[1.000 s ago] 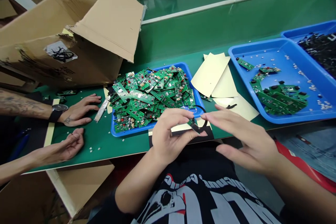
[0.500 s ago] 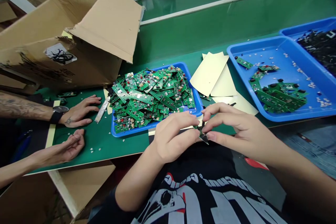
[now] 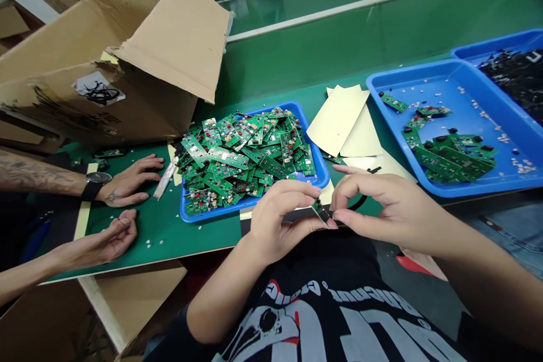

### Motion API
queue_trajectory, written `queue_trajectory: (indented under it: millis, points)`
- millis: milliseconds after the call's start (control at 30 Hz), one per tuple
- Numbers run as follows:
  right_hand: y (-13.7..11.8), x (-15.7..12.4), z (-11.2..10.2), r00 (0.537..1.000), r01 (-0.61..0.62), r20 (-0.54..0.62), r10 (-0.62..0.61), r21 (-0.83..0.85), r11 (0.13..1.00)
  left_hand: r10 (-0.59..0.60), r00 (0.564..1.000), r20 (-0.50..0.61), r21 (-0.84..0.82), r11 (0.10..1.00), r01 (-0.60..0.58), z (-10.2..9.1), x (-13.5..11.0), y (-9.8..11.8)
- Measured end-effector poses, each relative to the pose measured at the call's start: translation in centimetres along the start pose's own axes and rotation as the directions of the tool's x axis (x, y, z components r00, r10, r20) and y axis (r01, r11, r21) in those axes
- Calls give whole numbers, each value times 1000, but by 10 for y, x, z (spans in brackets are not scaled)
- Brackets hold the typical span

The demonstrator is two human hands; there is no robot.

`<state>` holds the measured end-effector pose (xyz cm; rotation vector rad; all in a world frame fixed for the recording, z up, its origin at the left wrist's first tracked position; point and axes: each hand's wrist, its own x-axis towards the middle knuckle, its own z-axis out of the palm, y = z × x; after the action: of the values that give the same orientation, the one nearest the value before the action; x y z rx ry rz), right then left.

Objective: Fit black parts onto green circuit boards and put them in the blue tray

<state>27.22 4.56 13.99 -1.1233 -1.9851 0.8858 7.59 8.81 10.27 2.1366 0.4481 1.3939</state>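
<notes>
my left hand [image 3: 275, 218] is closed on a small green circuit board [image 3: 321, 212], fingers on top and thumb below, so the board sits tilted between the tips, just over the near edge of the counter [image 3: 186, 237] and in front of my dark printed shirt [image 3: 322, 288]. my right hand [image 3: 382, 209] is right beside it, thumb and forefinger pinched together on a black cord [image 3: 360, 202] close to the board's end; the cord bows out under my curled fingers. whether it is joined to the board i cannot tell, as my fingertips cover that spot.

just beyond my left hand is a blue tray [image 3: 324, 174], heaped with green boards that carry red and pale parts. to the right of it lie some pale yellow sheets [image 3: 338, 119], overlapping, with a short black piece [image 3: 375, 169] on the nearest one. farther right is a wider blue tray [image 3: 449, 82] holding a smaller cluster of boards and scattered white bits, and behind it another tray [image 3: 470, 52] full of black pieces.

on my left a co-worker's two hands [image 3: 131, 180] rest by the counter's edge, one wrist wearing a dark watch [image 3: 97, 179]. a large open cardboard box [image 3: 148, 90] stands behind them.
</notes>
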Motion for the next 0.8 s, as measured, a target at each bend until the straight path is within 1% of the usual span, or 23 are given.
queue_trajectory:
  millis: [133, 233, 300, 367, 533, 667, 733, 800]
  points:
    - [-2, 4, 4, 991, 84, -89, -96, -132, 988, -70, 997, -32, -86, 994, 67, 7, -3, 2]
    - [-1, 5, 7, 969, 147, -153, -192, -265, 953, -107, 994, -32, -135, 986, 102, 10, -7, 3]
    - [1, 5, 7, 953, 195, -149, -262, -358, 913, -123, 992, -24, -161, 980, 118, 10, -9, 4]
    - [3, 5, 7, 943, 221, -134, -304, -427, 877, -135, 991, -8, -174, 976, 131, 10, -10, 5]
    - [7, 5, 3, 939, 224, -113, -324, -513, 828, -193, 980, 45, -172, 965, 197, 6, -8, 12]
    - [5, 4, 2, 918, 249, -120, -377, -565, 787, -301, 949, 96, -227, 922, 315, 6, -5, 18]
    - [3, 4, 2, 911, 250, -124, -395, -595, 764, -370, 924, 100, -262, 886, 383, 6, -5, 20]
    - [0, 4, 0, 907, 260, -100, -409, -631, 731, -431, 894, 120, -285, 848, 447, 6, -5, 21]
